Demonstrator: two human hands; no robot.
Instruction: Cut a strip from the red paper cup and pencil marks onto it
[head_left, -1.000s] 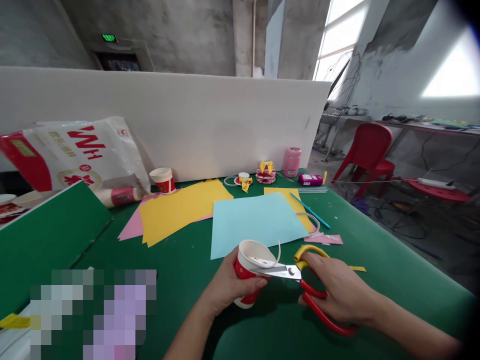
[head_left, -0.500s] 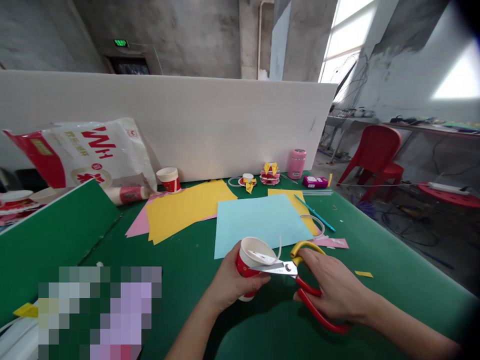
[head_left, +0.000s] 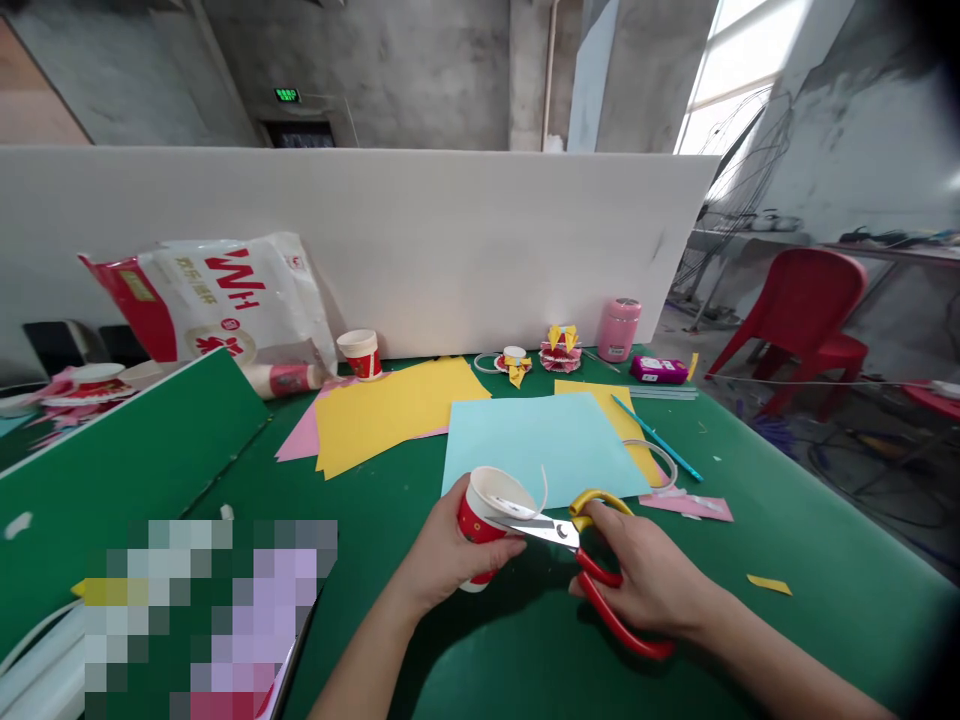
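My left hand is wrapped round a red and white paper cup, held a little tilted above the green table. In my right hand is a pair of scissors with red and yellow handles. The scissor blades straddle the cup's wall near the top, one inside the cup and one outside. A thin white strip, the cut rim, curls up from the edge beside the blades. Beyond the cup lies a light blue paper sheet.
Yellow paper and pink paper lie behind to the left, near another paper cup. A blue pencil, a pink thermos and a purple packet are at the right. A green board stands at the left.
The view has turned slightly left, so the scene sits further right. Both hands, the cup and the scissors stay together, and the blades are further closed on the cup's wall.
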